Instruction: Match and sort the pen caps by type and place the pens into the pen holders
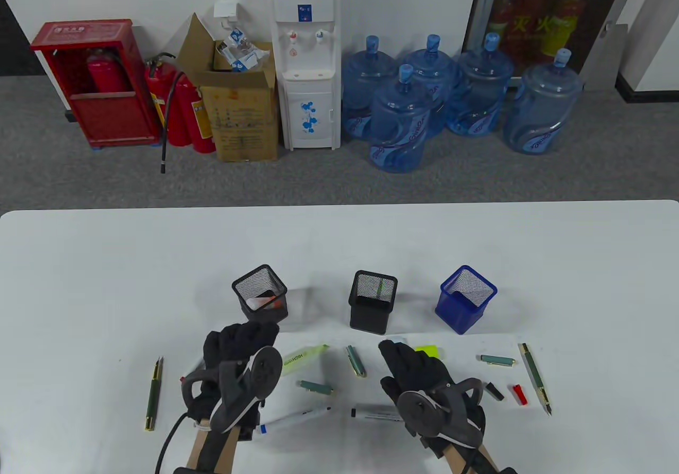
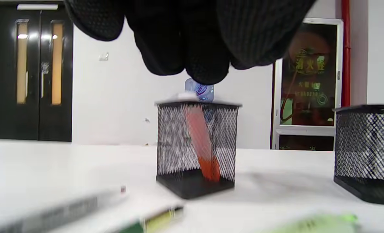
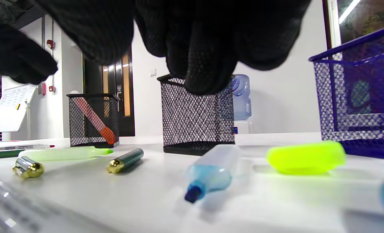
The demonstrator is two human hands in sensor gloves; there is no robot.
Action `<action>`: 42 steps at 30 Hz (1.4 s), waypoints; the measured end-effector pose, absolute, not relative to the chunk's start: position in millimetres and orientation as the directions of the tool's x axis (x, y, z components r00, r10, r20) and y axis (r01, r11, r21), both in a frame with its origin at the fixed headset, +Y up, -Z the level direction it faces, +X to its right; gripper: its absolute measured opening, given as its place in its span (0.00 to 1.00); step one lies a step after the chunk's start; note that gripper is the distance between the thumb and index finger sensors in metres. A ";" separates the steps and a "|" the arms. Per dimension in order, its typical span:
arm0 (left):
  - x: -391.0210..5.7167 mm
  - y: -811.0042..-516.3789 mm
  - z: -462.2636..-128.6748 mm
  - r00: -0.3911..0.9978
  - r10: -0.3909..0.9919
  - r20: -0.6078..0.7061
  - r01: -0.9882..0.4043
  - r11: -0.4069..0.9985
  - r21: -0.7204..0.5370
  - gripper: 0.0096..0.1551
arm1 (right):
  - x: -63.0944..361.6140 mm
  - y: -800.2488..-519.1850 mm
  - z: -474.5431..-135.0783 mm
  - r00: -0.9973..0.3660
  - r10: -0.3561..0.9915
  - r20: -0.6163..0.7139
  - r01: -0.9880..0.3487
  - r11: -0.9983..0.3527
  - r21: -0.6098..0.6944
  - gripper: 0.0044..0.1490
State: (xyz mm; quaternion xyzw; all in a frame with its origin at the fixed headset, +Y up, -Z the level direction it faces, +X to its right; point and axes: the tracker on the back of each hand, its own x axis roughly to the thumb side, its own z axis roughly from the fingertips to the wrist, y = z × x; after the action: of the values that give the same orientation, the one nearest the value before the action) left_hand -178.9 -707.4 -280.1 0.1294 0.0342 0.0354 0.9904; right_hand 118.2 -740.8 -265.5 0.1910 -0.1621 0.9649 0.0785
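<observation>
Three mesh holders stand in a row: a left black holder (image 1: 260, 299) with an orange highlighter (image 2: 200, 142) leaning inside, a middle black holder (image 1: 373, 301) and a blue holder (image 1: 466, 299). My left hand (image 1: 249, 333) hovers just in front of the left black holder, its fingers loosely curled and holding nothing. Stretched flat and low over the table is my right hand (image 1: 395, 349), above a clear blue highlighter (image 3: 211, 171) and beside a yellow cap (image 1: 427, 349). A green highlighter (image 1: 302, 360), two green caps (image 1: 355, 361) (image 1: 315, 387) and two markers (image 1: 294, 419) (image 1: 376, 414) lie between the hands.
A green pen (image 1: 154, 394) lies at the far left. To the right lie a green cap (image 1: 497, 360), a green fountain pen (image 1: 536, 378), a black cap (image 1: 494, 391) and a red cap (image 1: 520, 394). The white table (image 1: 106, 262) extends beyond the holders.
</observation>
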 end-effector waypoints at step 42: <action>-200.1 -728.8 -284.9 0.975 -0.107 -0.195 0.120 0.991 0.053 0.35 | 115.1 -734.6 -261.4 -0.927 0.003 0.376 -0.127 -0.943 -0.306 0.40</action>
State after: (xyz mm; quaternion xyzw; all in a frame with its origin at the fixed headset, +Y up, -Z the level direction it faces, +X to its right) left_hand -200.1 -728.8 -284.9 0.0324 0.0963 -0.0571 0.9932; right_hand 115.1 -734.6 -261.4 0.1886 -0.1649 0.9675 0.0337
